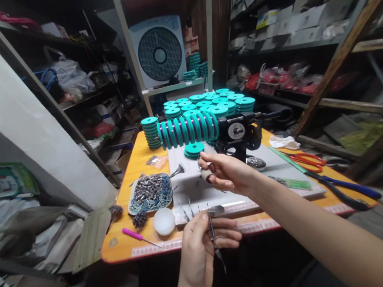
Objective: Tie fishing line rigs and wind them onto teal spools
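My left hand (pixel 201 243) is near the table's front edge, its thumb pressing a thin dark strand (pixel 214 238) against the fingers. The strand hangs below the palm and ends in a dark tip. My right hand (pixel 228 171) is raised above the white board, thumb and fingertips pinched together; what they hold is too small to make out. A pale wrap covers one of its fingers. Beyond it, a row of green spools (pixel 189 130) sits on the shaft of a black winding machine (pixel 239 132). A small dark metal piece (pixel 217 210) lies behind my left fingers.
On the left stand a tray (pixel 131 209) of grey sinkers and blue pieces, a white dome (pixel 164 221) and a pink-handled screwdriver (pixel 133 234). Stacked green spools (pixel 220 98) fill the back. Red-handled scissors (pixel 309 161) and blue-handled pliers (pixel 351 187) lie right.
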The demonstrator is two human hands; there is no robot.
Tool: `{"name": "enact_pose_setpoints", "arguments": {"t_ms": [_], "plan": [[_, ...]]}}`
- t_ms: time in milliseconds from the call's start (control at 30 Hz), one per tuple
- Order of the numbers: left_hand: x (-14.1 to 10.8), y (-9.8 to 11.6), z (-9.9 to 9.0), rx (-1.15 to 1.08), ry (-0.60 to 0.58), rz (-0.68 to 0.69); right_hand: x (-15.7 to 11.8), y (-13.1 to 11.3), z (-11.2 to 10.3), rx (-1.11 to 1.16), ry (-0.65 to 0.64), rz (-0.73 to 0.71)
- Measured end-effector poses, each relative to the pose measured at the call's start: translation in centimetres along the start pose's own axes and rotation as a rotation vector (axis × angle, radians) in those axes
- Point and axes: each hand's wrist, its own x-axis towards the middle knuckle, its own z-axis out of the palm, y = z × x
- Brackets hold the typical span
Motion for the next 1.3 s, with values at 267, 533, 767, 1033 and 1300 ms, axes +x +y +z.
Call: {"name": "enact_pose_setpoints", "arguments": {"t_ms": [267,533,767,1033,1300], "plan": [[-2.1,-0.9,-1.1,0.092,0.081,-0.018,-4.5,4.0,0.3,-0.297,0.004,0.027],[-2.1,-0.7,-0.9,0.095,0.119,0.060,-5.7,6.9,2.0,-0.323,0.023,0.052],[-1.5,-0.9,-0.5,-0.012,0.055,0.033,-5.9,7.3,2.7,-0.298,0.113,-0.087],[-1.2,-1.2,-0.3,-0.104,0.106,0.015,-6.0,7.3,2.5,-0.343,0.131,-0.109],[-0.8,-1.7,0.2,-0.175,0.168,0.008,-6.0,7.0,2.6,-0.480,0.130,-0.240]]}}
